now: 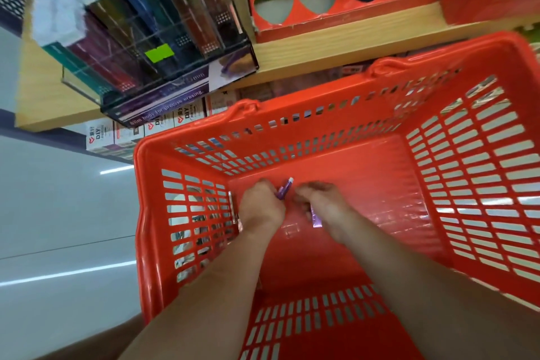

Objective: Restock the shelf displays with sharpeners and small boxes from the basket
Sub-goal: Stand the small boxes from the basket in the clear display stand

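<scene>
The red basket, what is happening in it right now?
A person has both hands down at the bottom of the red basket. The left hand grips a small purple item, and the right hand holds another purple piece. On the wooden shelf behind, the orange display has two empty holes.

- The basket sits before the shelf, with the floor on its left
- Down in the basket, the left hand is near the left wall, the right hand just beside it
- A slim item is in the left hand, a second slim item in the right
- On the shelf, a display case stands left of a holed tray
- Boxes sit under the shelf
</scene>
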A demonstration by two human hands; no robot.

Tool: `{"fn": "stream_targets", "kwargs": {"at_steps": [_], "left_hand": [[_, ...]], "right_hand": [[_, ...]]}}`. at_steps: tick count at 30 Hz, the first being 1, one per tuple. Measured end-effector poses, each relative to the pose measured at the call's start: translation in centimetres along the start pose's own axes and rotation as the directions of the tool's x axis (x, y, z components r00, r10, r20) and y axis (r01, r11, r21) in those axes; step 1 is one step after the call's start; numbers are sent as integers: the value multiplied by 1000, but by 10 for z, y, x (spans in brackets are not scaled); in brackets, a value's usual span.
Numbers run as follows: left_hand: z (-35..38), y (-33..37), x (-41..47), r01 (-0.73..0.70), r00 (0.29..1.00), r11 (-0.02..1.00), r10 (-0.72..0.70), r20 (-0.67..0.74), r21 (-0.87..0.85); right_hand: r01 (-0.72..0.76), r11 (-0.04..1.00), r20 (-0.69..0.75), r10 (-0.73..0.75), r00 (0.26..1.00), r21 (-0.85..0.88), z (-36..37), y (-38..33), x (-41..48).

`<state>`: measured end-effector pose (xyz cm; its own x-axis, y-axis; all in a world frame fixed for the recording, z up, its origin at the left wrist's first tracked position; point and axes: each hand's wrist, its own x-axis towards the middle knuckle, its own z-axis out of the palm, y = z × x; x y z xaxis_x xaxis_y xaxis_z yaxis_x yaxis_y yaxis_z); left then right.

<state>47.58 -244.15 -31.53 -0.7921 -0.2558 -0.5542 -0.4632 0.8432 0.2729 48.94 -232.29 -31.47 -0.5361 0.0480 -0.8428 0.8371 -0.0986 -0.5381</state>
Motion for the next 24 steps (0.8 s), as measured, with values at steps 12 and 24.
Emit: {"fn": "stream_targets", "kwargs": {"at_steps": [12,24], "left_hand": [[-70,47,-61,-227,937,807,333,103,-545],[-319,96,-81,-701,678,713,671,-299,9]], "right_hand": [[-61,805,190,-65,980,590,-17,-45,-66],[93,805,299,-321,899,586,1,-154,-167]]}}
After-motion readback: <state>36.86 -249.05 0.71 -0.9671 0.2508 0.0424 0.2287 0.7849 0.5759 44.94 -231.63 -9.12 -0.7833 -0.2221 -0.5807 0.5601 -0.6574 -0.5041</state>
